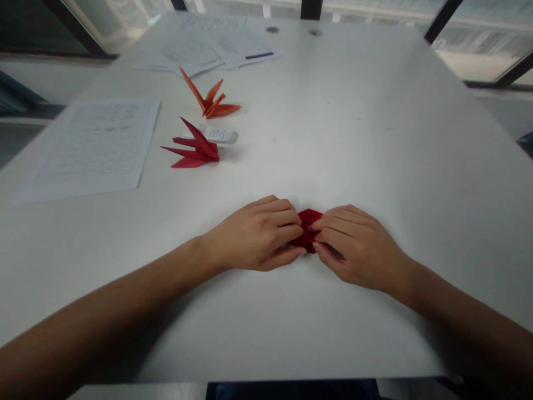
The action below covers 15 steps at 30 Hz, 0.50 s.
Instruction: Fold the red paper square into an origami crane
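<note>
Between my two hands lies a dark red piece of folded paper point(307, 215) on the white table point(258, 322). My left hand point(266, 233) grips its left side, fingers bent over the top and thumb along the near edge. From the right, my right hand point(353, 241) pinches the other side with fingertips and thumb. Both hands cover much of the paper, so its full shape is hidden. Farther off to the left stand a red folded-paper piece point(197, 149) with several pointed flaps and an orange folded-paper piece point(214, 105) of similar form.
A white tube point(222, 134) with print lies behind the red folded piece. One printed sheet point(94, 147) is at the left, and several overlapping printed papers point(191, 44) spread at the back left. Two round holes sit near the far edge, with windows beyond.
</note>
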Available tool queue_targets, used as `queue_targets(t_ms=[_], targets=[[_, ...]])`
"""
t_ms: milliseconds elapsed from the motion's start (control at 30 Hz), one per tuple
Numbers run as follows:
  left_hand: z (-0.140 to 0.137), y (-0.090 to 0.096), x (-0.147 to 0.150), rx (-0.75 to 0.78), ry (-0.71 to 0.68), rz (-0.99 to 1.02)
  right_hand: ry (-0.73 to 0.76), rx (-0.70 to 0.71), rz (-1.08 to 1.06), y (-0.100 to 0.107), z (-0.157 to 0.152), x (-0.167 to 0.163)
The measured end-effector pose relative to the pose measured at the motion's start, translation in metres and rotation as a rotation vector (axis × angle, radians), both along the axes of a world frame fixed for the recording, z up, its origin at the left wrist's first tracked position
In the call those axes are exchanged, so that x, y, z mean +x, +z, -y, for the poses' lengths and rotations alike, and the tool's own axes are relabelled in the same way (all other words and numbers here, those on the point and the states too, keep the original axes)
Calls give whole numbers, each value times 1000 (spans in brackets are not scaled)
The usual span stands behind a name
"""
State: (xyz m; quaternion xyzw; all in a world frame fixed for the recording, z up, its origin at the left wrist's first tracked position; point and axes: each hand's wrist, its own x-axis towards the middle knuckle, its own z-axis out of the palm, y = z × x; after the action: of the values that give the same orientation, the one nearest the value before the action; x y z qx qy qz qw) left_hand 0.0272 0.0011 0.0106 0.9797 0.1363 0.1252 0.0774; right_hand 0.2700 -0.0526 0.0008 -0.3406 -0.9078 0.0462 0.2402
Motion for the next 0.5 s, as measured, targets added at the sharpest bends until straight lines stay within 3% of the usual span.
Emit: queue_targets(t_ms=[300, 500], targets=[[1, -7, 1, -126, 136, -7, -179, -138, -135, -5, 6, -7], [2, 0, 2, -118, 126, -28, -216, -171, -168, -3, 6, -8]])
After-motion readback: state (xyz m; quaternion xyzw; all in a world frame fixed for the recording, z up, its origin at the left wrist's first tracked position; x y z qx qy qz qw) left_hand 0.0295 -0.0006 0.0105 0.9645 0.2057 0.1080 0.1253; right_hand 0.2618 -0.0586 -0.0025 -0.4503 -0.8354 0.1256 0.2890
